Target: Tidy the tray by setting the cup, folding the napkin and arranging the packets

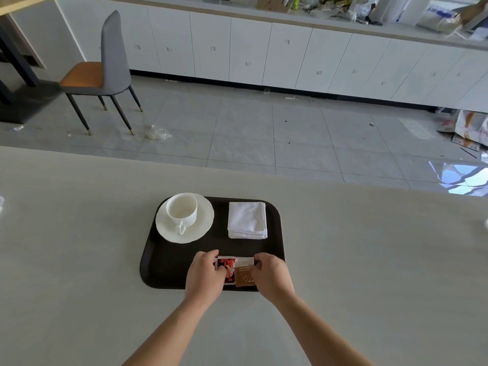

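By the near edge of the tray (169, 262), the left hand (206, 272) has its grip pinching the red packet (228, 266), and the right hand (272, 273) pinches the brown packet (243, 277). Square them side by side, parallel to that edge, before letting go.

cam: head, 1 view | faces fwd+down | tray (169, 262) close, low-centre | frame edges likely distorted

Your left hand (204, 273) hid much of the red packet (229, 269), your right hand (272, 274) part of the brown packet (244, 277); print illegible.
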A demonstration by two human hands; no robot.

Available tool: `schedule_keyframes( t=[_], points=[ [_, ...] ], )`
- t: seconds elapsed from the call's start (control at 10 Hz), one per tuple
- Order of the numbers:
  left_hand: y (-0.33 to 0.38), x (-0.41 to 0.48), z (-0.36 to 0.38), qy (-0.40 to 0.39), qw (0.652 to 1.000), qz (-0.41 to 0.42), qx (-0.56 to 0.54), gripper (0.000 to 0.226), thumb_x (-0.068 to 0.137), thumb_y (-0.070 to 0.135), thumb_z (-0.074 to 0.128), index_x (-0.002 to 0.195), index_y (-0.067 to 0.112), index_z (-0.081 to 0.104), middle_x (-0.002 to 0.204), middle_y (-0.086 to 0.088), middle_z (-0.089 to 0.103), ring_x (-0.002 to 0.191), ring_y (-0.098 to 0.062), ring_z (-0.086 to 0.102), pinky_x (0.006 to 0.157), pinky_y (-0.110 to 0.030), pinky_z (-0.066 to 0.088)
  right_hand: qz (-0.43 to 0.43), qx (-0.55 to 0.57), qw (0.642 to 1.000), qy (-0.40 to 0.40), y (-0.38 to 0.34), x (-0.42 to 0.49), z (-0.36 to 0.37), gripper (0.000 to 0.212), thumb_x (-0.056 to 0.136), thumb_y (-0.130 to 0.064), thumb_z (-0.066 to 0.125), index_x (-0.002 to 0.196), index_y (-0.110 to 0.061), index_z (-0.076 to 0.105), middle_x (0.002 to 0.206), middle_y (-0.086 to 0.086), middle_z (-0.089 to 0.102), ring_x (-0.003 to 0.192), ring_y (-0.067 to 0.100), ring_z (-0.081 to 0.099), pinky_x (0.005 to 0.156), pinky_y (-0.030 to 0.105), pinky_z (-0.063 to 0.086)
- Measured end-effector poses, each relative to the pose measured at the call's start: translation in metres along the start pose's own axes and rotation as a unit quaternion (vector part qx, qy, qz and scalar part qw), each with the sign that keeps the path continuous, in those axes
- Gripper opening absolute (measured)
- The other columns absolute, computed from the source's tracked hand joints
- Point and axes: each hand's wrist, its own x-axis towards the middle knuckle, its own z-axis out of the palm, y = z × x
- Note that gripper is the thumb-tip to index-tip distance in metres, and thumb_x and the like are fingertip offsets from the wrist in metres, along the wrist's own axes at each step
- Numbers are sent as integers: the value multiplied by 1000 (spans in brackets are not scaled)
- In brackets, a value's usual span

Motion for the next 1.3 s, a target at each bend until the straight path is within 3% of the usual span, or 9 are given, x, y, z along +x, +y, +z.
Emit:
schedule_keyframes(
  t=[0.1,0.2,0.3,0.4,0.5,0.7,1.0,1.1,1.3],
  points=[
    [0,-3,-3,-7,1000,-15,-18,49,86,15,62,134,15,53,114,-2,56,97,-14,60,76,-21,46,8,11,1000,16,1,-3,-1,28,94,-22,57,119,-13,63,104,4,71,89,20,64,58,23,47],
    [-3,-7,-2,-7,1000,-21,-20,50,85,14,62,134,17,53,107,3,55,88,-9,58,67,-17,41,1,-1,1000,31,3,-8,-1,26,94,-22,58,120,-19,61,104,-1,71,86,15,62,56,16,43],
    [-3,-10,-2,-9,999,-22,-24,50,85,11,61,134,16,53,105,5,55,87,-9,58,68,-17,41,-16,-19,999,27,3,-13,1,16,95,-18,56,110,-18,63,96,-3,69,81,14,59,64,27,53],
    [-2,-10,-5,-12,999,-25,-28,50,85,10,60,134,17,53,105,4,55,87,-9,58,73,-21,44,-21,-12,999,24,4,-15,0,20,94,-18,57,113,-18,62,100,-1,69,84,15,61,67,27,54],
    [-3,-12,-6,-11,999,-26,-30,50,85,11,60,134,17,53,105,5,56,86,-7,58,71,-19,42,-9,-8,999,33,6,-16,-2,23,93,-17,57,115,-19,62,102,-1,70,87,16,62,67,25,52],
    [1,-13,-6,-13,999,-25,-27,49,86,11,60,134,17,53,106,5,57,90,-9,59,68,-16,41,-34,-25,999,22,5,-19,-1,21,92,-17,56,112,-19,63,102,-2,71,82,13,57,52,13,35],
    [2,-10,-10,-15,1000,-18,-14,49,86,13,61,134,18,52,112,1,57,94,-11,60,76,-22,48,-34,-31,999,11,8,-17,-5,21,92,-14,54,110,-19,64,102,0,71,84,17,61,56,16,41],
    [1,-8,-14,-16,1000,-8,-1,49,86,13,61,134,19,53,116,0,57,96,-11,60,77,-23,50,-32,-37,999,16,5,-17,-10,19,93,-15,53,107,-18,66,101,1,71,84,18,61,62,23,49],
    [-1,-9,-26,-13,990,81,115,44,88,21,59,132,21,52,123,2,54,103,-13,59,76,-25,53,-41,-38,998,16,0,-12,-17,22,94,-18,50,109,-19,66,104,1,71,82,19,57,60,23,42]
  ],
)
